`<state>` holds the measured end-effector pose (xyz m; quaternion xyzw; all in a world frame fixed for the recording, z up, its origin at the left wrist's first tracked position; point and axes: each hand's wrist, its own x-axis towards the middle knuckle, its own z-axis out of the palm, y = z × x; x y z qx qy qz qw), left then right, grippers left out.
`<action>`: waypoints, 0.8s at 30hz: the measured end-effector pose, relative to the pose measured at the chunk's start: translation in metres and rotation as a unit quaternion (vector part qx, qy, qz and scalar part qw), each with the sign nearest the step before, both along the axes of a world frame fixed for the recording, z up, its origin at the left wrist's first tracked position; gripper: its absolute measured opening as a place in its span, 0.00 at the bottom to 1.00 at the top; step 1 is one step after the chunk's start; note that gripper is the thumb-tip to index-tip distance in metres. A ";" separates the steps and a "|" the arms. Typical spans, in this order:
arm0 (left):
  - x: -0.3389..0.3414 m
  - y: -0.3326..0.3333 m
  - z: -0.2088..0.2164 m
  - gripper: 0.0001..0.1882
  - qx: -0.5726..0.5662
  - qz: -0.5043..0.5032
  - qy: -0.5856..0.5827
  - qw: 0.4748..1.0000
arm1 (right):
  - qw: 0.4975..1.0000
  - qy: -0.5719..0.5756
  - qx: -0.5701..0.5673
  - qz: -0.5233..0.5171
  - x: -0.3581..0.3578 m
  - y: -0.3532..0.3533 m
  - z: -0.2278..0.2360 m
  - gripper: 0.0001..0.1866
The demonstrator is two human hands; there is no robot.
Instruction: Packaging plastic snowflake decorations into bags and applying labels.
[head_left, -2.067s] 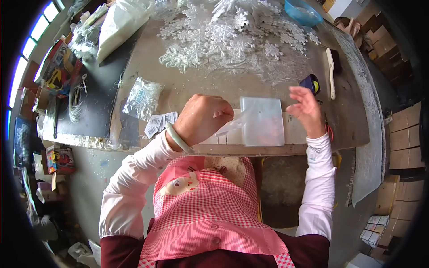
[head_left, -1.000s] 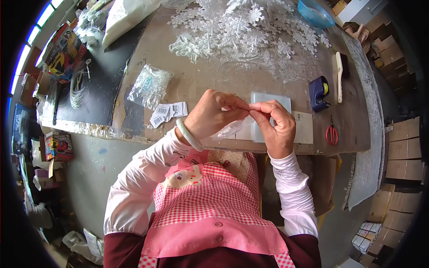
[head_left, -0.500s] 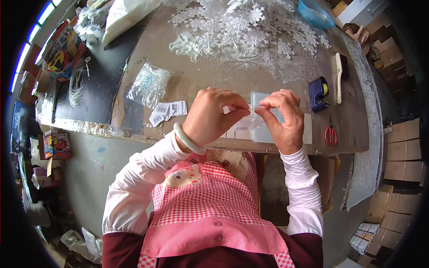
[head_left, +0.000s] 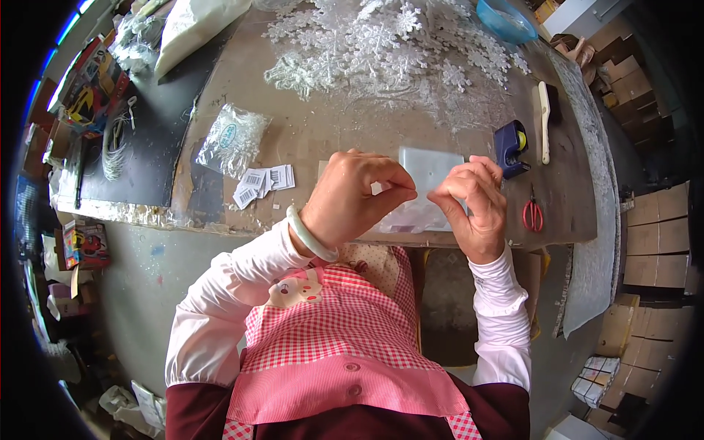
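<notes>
In the head view, pinches thumb against forefinger with the left hand [head_left: 353, 192], pale bangle [head_left: 303, 236] at the wrist, over the near edge of the brown table [head_left: 308, 125]. Apparently grips clear plastic film [head_left: 411, 218], visible just beneath the fingertips and overlapping, to the eye, a flat stack of clear sleeves [head_left: 433, 163]. Curls the right hand [head_left: 478, 209] just beside, slightly apart from the left, with thumb and forefinger drawn nearly together; impossible to tell whether holding anything there.

To the left of the left hand, white printed cards [head_left: 253, 185], overlapping; just beyond, a clear packet [head_left: 233, 139] of white pieces. To the right of the right hand, red-handled scissors [head_left: 533, 214]; farther off, a dark blue tape dispenser [head_left: 508, 150] and a pale-handled brush [head_left: 544, 125]. Toward the far side, a heap of white snowflakes [head_left: 389, 37], with a blue bowl [head_left: 506, 22] alongside.
</notes>
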<state>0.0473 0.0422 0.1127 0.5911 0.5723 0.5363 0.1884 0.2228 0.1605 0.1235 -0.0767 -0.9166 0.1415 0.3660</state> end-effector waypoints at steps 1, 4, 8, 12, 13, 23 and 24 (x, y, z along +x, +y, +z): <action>0.001 0.001 -0.001 0.04 0.018 -0.002 0.016 1.000 | 1.000 -0.014 0.017 -0.006 0.001 0.000 0.002 0.13; 0.003 0.001 -0.003 0.04 0.046 -0.002 0.068 0.997 | 0.998 -0.043 0.043 -0.013 0.003 0.000 0.006 0.11; 0.009 0.002 -0.002 0.06 0.093 -0.007 0.119 0.989 | 0.992 -0.122 0.025 0.002 0.010 -0.002 0.017 0.08; 0.032 0.004 -0.013 0.08 0.149 -0.047 0.119 0.980 | 0.982 -0.188 -0.025 0.021 0.038 -0.001 0.030 0.03; 0.035 0.002 -0.019 0.15 0.130 -0.064 0.125 0.981 | 0.980 -0.199 -0.025 0.013 0.050 0.000 0.030 0.03; 0.019 -0.037 -0.107 0.30 0.014 0.004 0.168 0.986 | 0.840 -0.416 -0.322 -0.133 0.233 -0.006 -0.009 0.08; 0.014 -0.043 -0.114 0.29 0.001 0.013 0.166 0.986 | 0.822 -0.449 -0.303 -0.175 0.245 -0.011 -0.027 0.11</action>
